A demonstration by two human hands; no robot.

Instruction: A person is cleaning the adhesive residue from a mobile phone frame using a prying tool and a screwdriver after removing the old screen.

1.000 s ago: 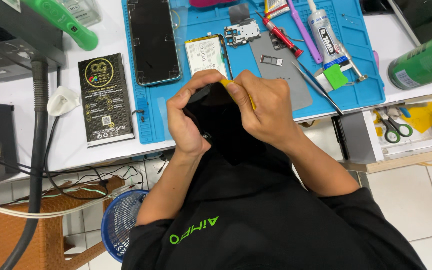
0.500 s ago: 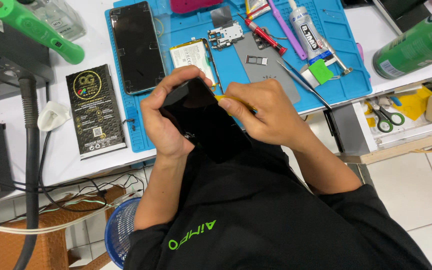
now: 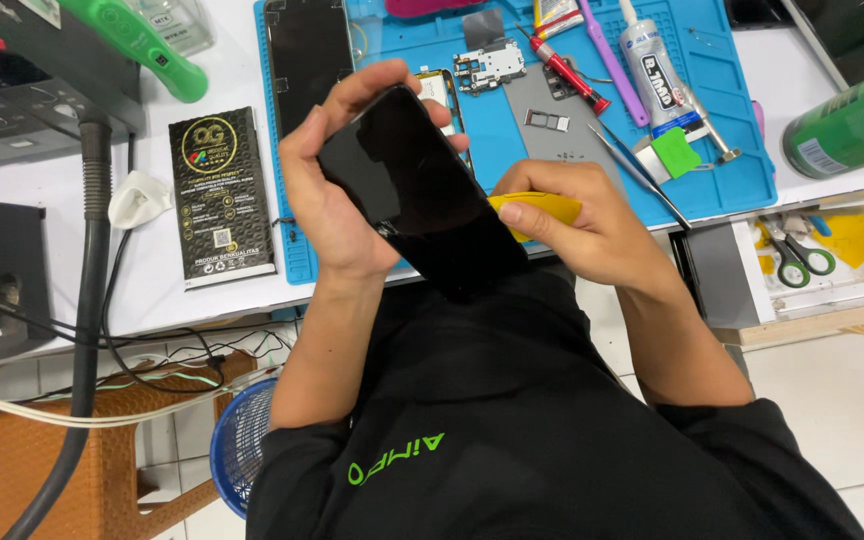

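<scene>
My left hand [image 3: 327, 190] grips a black phone [image 3: 420, 195] by its upper end, the dark glossy face turned up and tilted toward me above the table edge. My right hand [image 3: 577, 225] pinches a flat yellow pry tool [image 3: 544, 209] and presses it against the phone's right edge. Behind the hands a blue work mat [image 3: 722, 130] holds a battery, a small circuit board [image 3: 489, 70] and a grey phone plate [image 3: 564, 125]. The phone's lower end overlaps my black shirt.
A second black screen panel [image 3: 304, 50] lies on the mat's left. A black flat box [image 3: 220, 195] sits left of it. Tweezers [image 3: 640, 172], a red screwdriver [image 3: 570, 72], a glue tube [image 3: 649, 65], a green can [image 3: 852, 125], scissors [image 3: 792, 255] and a green-handled tool [image 3: 137, 45] lie around. A blue basket [image 3: 237, 440] stands below.
The phone has turned so its glossy face shows fully. My left hand has shifted to the phone's upper end, and my right hand with the yellow tool has slid to its right edge.
</scene>
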